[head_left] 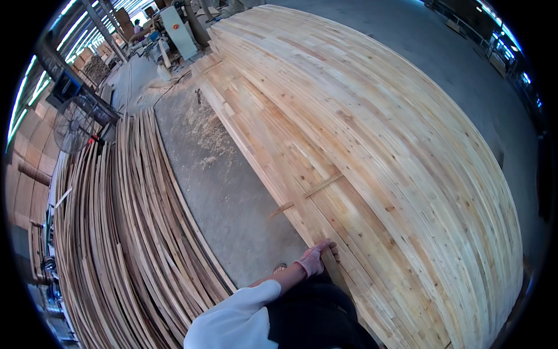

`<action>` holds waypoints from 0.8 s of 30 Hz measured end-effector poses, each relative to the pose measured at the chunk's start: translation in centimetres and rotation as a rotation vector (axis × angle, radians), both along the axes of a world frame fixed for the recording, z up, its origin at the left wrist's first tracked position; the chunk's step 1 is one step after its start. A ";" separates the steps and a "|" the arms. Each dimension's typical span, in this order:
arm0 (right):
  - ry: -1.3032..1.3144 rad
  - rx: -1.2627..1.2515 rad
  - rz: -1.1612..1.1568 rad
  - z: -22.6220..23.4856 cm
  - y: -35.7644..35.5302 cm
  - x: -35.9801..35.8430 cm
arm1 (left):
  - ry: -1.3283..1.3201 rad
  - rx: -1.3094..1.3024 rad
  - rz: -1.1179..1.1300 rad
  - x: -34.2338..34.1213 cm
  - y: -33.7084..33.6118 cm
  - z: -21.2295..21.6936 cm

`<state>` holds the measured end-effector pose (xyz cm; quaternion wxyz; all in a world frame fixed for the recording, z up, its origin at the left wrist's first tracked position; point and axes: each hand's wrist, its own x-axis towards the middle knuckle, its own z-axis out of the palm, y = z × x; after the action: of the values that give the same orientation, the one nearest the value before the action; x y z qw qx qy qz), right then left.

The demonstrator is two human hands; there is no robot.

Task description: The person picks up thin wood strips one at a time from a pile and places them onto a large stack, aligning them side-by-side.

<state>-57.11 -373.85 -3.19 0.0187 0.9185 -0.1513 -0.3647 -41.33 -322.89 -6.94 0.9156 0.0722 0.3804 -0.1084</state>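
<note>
Your gloved hand on the edge of the board stack

Your left hand [315,256], in a pink knit glove, lies flat with fingers spread on the near edge of the broad stack of pale jointed wood boards [372,145], pressing rather than gripping. Your right hand is out of view. A thin wooden slat [307,195] lies crosswise on the stack, overhanging the sawdust-strewn concrete floor [226,186]; long narrow offcut strips [122,232] lie heaped beyond.

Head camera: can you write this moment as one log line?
left hand: gloved, flat on near edge of plank stack | right hand: not in view | floor: sawdust | left: thin strip pile
</note>
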 end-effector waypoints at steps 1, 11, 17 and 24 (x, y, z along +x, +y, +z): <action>-0.032 -0.010 -0.133 0.4 -0.4 -2.2 | -0.069 -0.050 -0.003 -1.1 0.5 -0.3; 0.071 0.207 0.160 -1.1 3.0 -12.2 | -0.121 -0.169 -0.041 -12.2 5.5 -3.0; 0.033 0.287 0.262 0.8 10.5 -9.0 | -0.130 -0.161 0.019 -17.8 5.3 -1.5; 0.014 0.426 0.406 0.8 13.7 -5.3 | 0.070 -0.071 0.111 -21.7 1.8 -4.7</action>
<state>-62.42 -360.12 -2.35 -0.1007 0.9109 0.1157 -0.3832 -63.07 -321.09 -11.65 0.9083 0.0147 0.4115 -0.0734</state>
